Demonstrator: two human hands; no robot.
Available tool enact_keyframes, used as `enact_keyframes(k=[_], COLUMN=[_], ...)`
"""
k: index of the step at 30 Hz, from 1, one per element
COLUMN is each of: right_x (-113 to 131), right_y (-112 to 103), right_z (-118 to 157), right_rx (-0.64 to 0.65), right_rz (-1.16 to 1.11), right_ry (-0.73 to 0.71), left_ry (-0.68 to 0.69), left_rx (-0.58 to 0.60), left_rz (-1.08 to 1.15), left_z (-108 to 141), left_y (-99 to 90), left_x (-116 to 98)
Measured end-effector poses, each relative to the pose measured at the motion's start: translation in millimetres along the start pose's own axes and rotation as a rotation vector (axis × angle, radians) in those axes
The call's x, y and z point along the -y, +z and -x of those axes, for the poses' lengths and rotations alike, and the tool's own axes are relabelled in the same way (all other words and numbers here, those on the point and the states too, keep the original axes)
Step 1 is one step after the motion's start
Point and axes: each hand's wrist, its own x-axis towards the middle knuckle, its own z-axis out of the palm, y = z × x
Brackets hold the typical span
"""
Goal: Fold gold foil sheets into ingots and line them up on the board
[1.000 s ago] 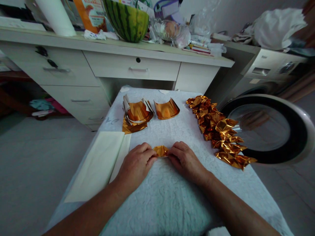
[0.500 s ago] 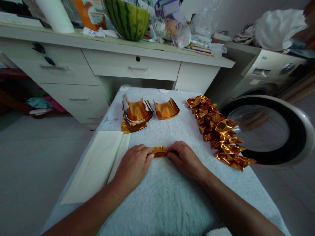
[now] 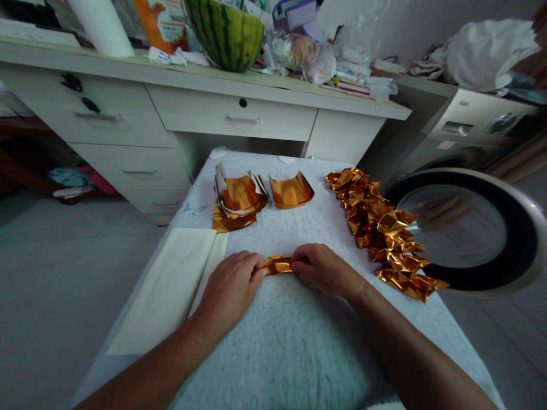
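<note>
A small folded piece of gold foil paper [image 3: 278, 265] lies low over the cloth-covered table, stretched between my two hands. My left hand [image 3: 237, 282] pinches its left end between thumb and fingers. At the right end, my right hand [image 3: 322, 269] pinches it in the same way, fingers curled. Beyond the hands stands a curved stack of gold foil sheets with pale backing [image 3: 240, 196], and beside it a smaller curved gold stack [image 3: 292, 191]. To the right runs a row of several folded gold foil pieces [image 3: 376, 222], shaped like ingots.
Cream paper sheets [image 3: 164, 290] lie at the table's left edge. Past the far edge stands a white drawer cabinet [image 3: 235, 114] bearing a cut watermelon [image 3: 226, 37] and plastic bags. An open washing machine door [image 3: 521, 239] reaches close to the table's right side.
The gold paper between my hands has turned from a rounded shape into a flatter, more angular strip. My right hand's fingers have curled in more. The whole view has shifted slightly.
</note>
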Motion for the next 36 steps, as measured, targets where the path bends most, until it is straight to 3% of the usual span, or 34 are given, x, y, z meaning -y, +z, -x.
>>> enact_keyframes(k=[5, 11, 18, 27, 36], right_x=[-2.5, -1.0, -2.3, 0.5, -1.0], right_y=[5.8, 8.7, 13.6, 15.5, 14.9], right_z=[2.2, 2.1, 3.0, 3.2, 4.0], right_rx=[-0.093, -0.129, -0.174, -0.217, -0.199], right_rz=[0.057, 0.021, 0.029, 0.079, 0.067], right_ry=[-0.054, 0.021, 0.032, 0.005, -0.02], left_ry=[0.029, 0.011, -0.02, -0.011, 0.033], left_rx=[-0.011, -0.01, -0.014, -0.07, -0.131], left_rz=[-0.045, -0.245, -0.317, -0.256, -0.04], left_z=[-1.0, -0.9, -0.4, 2.1, -0.9], left_y=[0.7, 0.6, -0.8, 2.4, 4.2], left_x=[-1.0, -6.1, -9.5, -8.0, -4.2])
